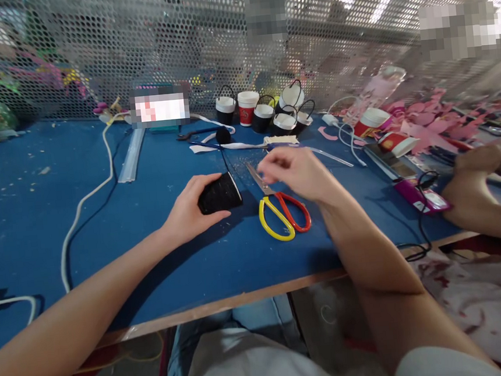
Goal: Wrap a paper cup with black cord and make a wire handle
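Note:
My left hand (190, 211) is wrapped round a black-covered paper cup (219, 195), tilted on its side with its white rim to the right. A thin black strand runs from near that rim up to a small black ball (223, 135) on the table. My right hand (293, 169) hovers over the blades of a pair of scissors (276, 219) with one yellow and one red handle. Its fingers are curled together; anything between them is too small to make out. The scissors lie slightly open on the blue table (188, 275).
Several cups with black handles (263, 116) and a red cup (249, 107) stand at the back by the perforated metal screen (203, 51). A white cable (108, 159) crosses the left side. Pink cut pieces (420, 120) and another person's hand (473, 174) are at the right.

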The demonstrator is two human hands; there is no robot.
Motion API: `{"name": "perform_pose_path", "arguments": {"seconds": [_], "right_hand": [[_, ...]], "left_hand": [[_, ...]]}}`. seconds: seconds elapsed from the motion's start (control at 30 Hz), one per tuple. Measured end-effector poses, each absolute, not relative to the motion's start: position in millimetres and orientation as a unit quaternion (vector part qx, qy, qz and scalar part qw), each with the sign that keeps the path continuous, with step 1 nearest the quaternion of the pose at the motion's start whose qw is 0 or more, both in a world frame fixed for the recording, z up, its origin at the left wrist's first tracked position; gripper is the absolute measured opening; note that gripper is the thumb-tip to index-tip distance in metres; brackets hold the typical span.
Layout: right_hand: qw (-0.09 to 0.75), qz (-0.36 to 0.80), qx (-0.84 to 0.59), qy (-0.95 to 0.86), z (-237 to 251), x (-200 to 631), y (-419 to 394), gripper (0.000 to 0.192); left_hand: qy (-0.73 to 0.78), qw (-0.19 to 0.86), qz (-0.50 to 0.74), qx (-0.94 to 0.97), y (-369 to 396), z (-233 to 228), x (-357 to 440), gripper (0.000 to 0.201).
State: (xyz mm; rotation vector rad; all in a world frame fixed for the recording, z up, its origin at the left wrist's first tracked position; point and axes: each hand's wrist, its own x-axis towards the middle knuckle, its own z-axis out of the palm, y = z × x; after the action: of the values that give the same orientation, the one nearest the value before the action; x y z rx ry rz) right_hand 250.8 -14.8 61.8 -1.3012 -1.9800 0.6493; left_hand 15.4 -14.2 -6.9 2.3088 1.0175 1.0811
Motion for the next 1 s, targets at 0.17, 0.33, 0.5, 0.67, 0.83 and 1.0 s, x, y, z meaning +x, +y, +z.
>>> {"name": "perform_pose_path", "arguments": {"seconds": [0.17, 0.33, 0.5, 0.67, 0.83, 1.0], "right_hand": [[0.381, 0.017, -0.621, -0.685, 66, 307, 11, 0.028], [0.094, -0.062, -0.742, -0.661, 53, 336, 34, 0.032], [-0.006, -0.032, -0.749, -0.661, 46, 326, 43, 0.034], [0.023, 0.003, -0.741, -0.672, 43, 327, 42, 0.027], [0.149, 0.013, -0.757, -0.636, 33, 334, 40, 0.026], [0.367, 0.111, -0.691, -0.613, 36, 328, 28, 0.043]], "left_hand": [[0.372, 0.169, 0.373, 0.833, -17, -5, 17, 0.062], [0.381, 0.16, 0.381, 0.827, -18, -4, 17, 0.06], [0.391, 0.161, 0.373, 0.826, -18, -2, 16, 0.059], [0.409, 0.169, 0.366, 0.819, -16, -2, 16, 0.06], [0.404, 0.213, 0.368, 0.81, -14, -4, 16, 0.062], [0.403, 0.288, 0.375, 0.784, -14, -7, 15, 0.063]]}}
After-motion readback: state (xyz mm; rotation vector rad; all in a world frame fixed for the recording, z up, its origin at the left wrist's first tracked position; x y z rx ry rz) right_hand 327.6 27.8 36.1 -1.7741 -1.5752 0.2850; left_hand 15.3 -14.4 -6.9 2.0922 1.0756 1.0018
